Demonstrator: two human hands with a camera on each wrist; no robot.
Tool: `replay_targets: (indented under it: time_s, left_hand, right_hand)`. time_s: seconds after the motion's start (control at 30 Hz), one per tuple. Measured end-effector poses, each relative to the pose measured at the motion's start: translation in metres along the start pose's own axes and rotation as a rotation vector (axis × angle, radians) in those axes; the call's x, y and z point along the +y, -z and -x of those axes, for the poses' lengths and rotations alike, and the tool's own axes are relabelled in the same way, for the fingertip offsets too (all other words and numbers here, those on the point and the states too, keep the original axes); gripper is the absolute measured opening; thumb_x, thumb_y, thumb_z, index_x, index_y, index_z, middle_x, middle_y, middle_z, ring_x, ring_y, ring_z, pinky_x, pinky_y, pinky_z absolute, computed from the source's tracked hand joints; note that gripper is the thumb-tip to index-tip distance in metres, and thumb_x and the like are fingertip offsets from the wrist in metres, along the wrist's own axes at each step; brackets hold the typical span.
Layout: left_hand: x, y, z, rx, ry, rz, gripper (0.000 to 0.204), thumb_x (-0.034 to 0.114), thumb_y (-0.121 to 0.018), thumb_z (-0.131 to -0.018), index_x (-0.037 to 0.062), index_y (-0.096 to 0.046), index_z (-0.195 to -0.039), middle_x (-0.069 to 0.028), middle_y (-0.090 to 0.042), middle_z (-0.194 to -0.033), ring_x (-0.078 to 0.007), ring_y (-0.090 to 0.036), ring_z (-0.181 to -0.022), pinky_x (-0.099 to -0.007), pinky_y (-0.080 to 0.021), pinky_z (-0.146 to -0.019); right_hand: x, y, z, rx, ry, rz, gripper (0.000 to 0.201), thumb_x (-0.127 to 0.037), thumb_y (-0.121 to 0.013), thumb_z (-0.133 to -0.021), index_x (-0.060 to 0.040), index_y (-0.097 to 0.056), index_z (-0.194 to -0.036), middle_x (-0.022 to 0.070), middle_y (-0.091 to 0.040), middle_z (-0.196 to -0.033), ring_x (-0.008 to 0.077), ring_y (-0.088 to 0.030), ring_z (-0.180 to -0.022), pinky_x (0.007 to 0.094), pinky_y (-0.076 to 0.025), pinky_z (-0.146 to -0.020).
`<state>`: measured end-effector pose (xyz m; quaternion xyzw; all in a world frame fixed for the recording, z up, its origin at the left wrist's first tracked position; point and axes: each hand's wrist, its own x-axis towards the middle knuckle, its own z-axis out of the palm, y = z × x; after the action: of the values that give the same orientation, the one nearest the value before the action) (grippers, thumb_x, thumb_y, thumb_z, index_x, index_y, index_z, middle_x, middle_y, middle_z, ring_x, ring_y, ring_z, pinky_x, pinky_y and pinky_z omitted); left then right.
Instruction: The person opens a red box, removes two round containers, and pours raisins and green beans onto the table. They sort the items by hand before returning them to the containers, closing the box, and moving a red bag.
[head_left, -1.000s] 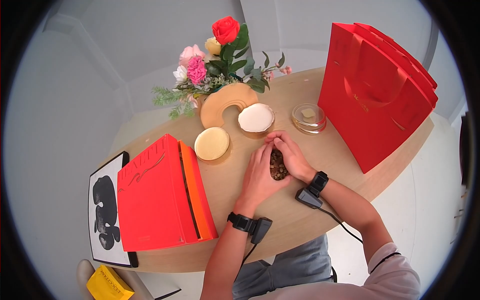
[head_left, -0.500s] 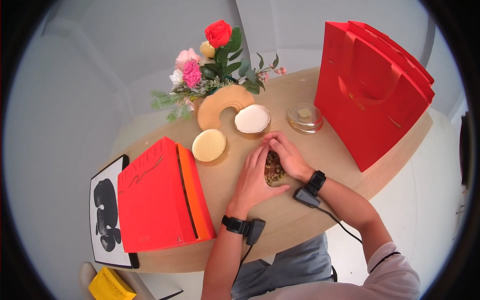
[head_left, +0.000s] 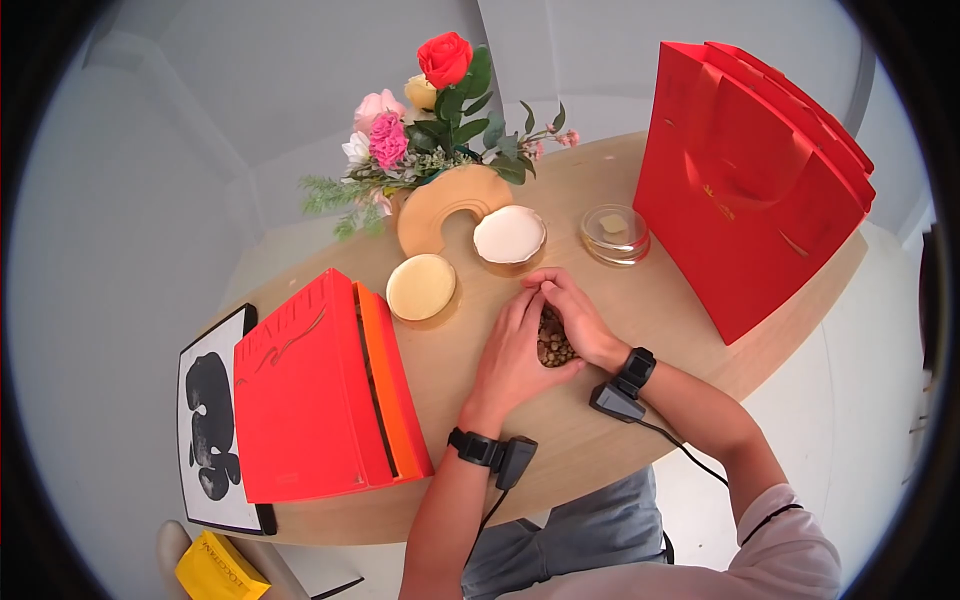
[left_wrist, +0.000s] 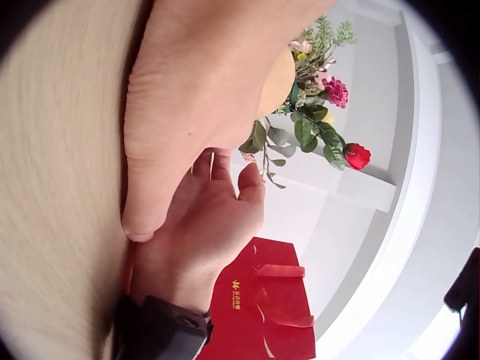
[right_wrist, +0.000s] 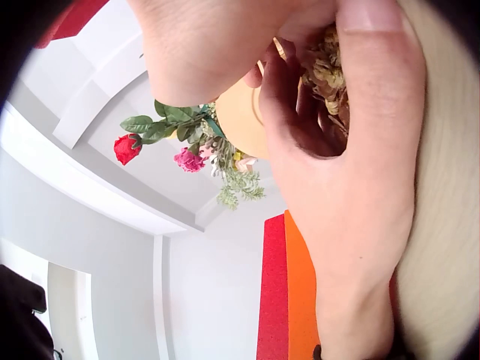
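Observation:
A small heap of brown and yellowish dried flower buds (head_left: pixel 553 345) lies on the table between my two hands. My left hand (head_left: pixel 508 358) lines the heap's left side, its thumb along the near edge. Around the right side curves my right hand (head_left: pixel 578 318), and the fingertips of both hands meet at the far end. The right wrist view shows papery dried petals (right_wrist: pixel 328 82) inside the left hand's curve. From the left wrist, the right palm (left_wrist: pixel 206 225) faces the heap, fingers gently bent; the left hand hides the buds there.
Beyond the hands stand a gold-topped round container (head_left: pixel 421 287), a white-topped one (head_left: pixel 510 234) and stacked clear dishes (head_left: pixel 614 240). A tan arch (head_left: pixel 425 225) and flowers (head_left: pixel 388 140) are behind. Left are a red box (head_left: pixel 305 400) and framed picture (head_left: pixel 212 425); right, a red bag (head_left: pixel 740 230).
The left hand shifted left with its thumb spread, baring more of the heap, then closed back in against it. The right hand stayed nearly in place. The head view shifted slightly.

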<state>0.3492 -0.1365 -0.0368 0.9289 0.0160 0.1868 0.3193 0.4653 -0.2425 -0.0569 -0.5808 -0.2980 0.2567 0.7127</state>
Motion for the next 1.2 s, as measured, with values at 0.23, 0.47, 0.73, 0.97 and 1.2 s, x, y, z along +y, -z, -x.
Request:
replay_targets:
  time_s: [0.23, 0.47, 0.73, 0.97, 1.2]
  left_hand:
    - [0.004, 0.004, 0.001, 0.041, -0.05, -0.008, 0.106, 0.038, -0.093, -0.07, -0.0028, -0.042, -0.152, -0.0199, -0.048, -0.149, -0.0383, -0.048, -0.138, -0.0469, -0.044, -0.115]
    - [-0.002, 0.002, 0.003, 0.007, -0.021, -0.02, 0.109, 0.042, -0.094, -0.069, -0.0054, -0.041, -0.152, -0.0216, -0.046, -0.153, -0.0389, -0.044, -0.142, -0.0471, -0.041, -0.118]
    - [-0.001, 0.004, 0.004, 0.015, -0.011, -0.004, 0.113, 0.042, -0.095, -0.067, -0.006, -0.039, -0.153, -0.0233, -0.044, -0.154, -0.0401, -0.043, -0.143, -0.0477, -0.04, -0.119]
    - [-0.008, 0.022, 0.014, 0.02, 0.016, 0.016, 0.128, 0.047, -0.098, -0.061, -0.0068, -0.032, -0.156, -0.0264, -0.038, -0.159, -0.0422, -0.033, -0.151, -0.0497, -0.033, -0.125]
    - [-0.011, 0.03, 0.034, 0.054, 0.114, -0.19, 0.137, 0.059, -0.097, -0.056, -0.0077, -0.031, -0.156, -0.0292, -0.04, -0.158, -0.0426, -0.035, -0.151, -0.0526, -0.025, -0.128]
  right_hand:
    - [-0.006, 0.005, 0.001, -0.008, 0.076, 0.182, 0.037, -0.028, -0.041, -0.111, -0.0023, -0.053, -0.136, 0.0117, -0.06, -0.133, 0.0197, -0.055, -0.126, 0.0352, -0.041, -0.112]
    - [0.006, 0.017, -0.01, 0.064, 0.148, 0.107, 0.036, -0.027, -0.045, -0.111, 0.0, -0.055, -0.132, 0.015, -0.067, -0.127, 0.0227, -0.06, -0.123, 0.0357, -0.045, -0.109]
    - [-0.005, 0.025, -0.009, -0.043, 0.121, 0.153, 0.036, -0.027, -0.049, -0.111, -0.0003, -0.052, -0.135, 0.0144, -0.066, -0.129, 0.0228, -0.06, -0.126, 0.0373, -0.046, -0.11]
    - [-0.023, 0.043, -0.002, -0.249, 0.201, 0.493, 0.065, -0.04, -0.073, -0.097, 0.0002, -0.049, -0.142, 0.0186, -0.062, -0.139, 0.0301, -0.059, -0.133, 0.0413, -0.044, -0.114]
    - [-0.039, 0.059, 0.011, -0.395, 0.273, 0.851, 0.107, -0.059, -0.09, -0.073, -0.0004, -0.044, -0.15, 0.0232, -0.053, -0.149, 0.0402, -0.051, -0.14, 0.048, -0.04, -0.119]
